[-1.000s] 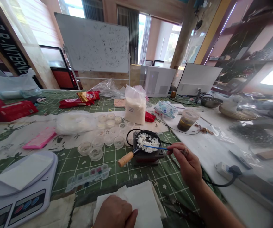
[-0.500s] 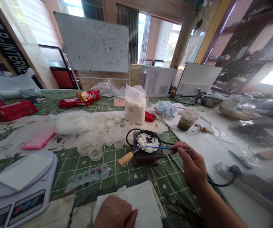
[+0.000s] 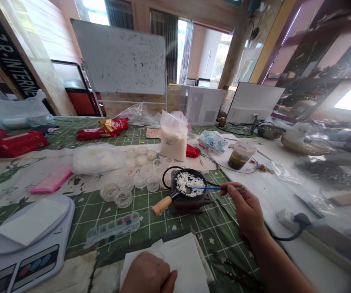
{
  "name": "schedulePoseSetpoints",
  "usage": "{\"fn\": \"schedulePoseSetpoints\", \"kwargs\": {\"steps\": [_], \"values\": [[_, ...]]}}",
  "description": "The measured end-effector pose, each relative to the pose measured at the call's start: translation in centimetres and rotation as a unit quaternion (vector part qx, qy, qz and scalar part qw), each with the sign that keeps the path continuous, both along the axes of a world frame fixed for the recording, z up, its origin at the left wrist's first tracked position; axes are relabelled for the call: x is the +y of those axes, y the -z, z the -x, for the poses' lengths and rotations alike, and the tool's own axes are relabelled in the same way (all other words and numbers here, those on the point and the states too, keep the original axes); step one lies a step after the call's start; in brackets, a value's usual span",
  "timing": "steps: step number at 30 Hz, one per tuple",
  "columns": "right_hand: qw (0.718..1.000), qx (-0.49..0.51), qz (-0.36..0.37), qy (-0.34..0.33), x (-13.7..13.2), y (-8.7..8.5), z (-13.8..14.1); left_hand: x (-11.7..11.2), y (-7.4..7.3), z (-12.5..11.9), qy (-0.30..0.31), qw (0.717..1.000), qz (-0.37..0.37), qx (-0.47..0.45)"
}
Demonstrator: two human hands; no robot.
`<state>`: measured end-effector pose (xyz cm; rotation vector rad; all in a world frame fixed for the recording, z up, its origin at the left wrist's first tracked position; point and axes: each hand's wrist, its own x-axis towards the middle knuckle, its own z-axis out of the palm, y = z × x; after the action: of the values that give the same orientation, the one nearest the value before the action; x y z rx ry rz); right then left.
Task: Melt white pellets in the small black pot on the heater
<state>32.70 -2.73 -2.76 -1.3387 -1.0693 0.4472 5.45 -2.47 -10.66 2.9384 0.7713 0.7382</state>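
Observation:
My right hand (image 3: 248,207) is closed around a thin blue stirring stick (image 3: 208,188). The stick's far end lies among white granules (image 3: 183,181) in a small black frying pan (image 3: 205,176) with a wooden handle (image 3: 162,205). Under the pan is a small dark hotplate (image 3: 190,206). My left hand (image 3: 149,273) rests in a loose fist on a stack of white paper sheets (image 3: 190,260), with nothing visible in it.
Clear round dishes (image 3: 123,198) stand left of the pan, a bag of white granules (image 3: 173,140) behind it. A pill box (image 3: 112,228) and a kitchen scale (image 3: 57,240) lie at left. Pliers (image 3: 233,268) and a power strip (image 3: 312,240) are at right.
The stick's tip has shifted a little within the pan, and the granules are spread differently, with the bare patch smaller. My left hand has stayed on the paper.

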Motion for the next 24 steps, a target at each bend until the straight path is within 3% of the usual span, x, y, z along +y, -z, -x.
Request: {"fn": "schedulePoseSetpoints", "kwargs": {"steps": [3,6,10,16,20,24], "values": [[0.999,0.008,-0.029,-0.017,0.0,-0.1,0.1,0.0,-0.1,0.0,0.002,1.0,-0.001,0.001],[0.999,-0.025,-0.011,-0.038,-0.1,0.0,0.0,0.0,-0.2,0.1,0.006,1.0,0.001,0.001],[0.999,-0.024,-0.026,0.011,-0.2,0.0,0.2,0.1,-0.2,0.1,0.005,1.0,0.011,0.006],[0.985,-0.142,-0.031,-0.091,-0.3,0.4,1.2,0.2,0.0,0.1,0.003,1.0,-0.012,0.0],[0.991,-0.118,-0.045,-0.043,-0.3,0.4,1.0,0.1,0.0,0.1,0.007,1.0,-0.021,-0.01],[0.989,-0.124,-0.046,-0.071,-0.3,0.3,1.0,0.2,-0.1,0.1,0.004,1.0,-0.008,-0.006]]}}
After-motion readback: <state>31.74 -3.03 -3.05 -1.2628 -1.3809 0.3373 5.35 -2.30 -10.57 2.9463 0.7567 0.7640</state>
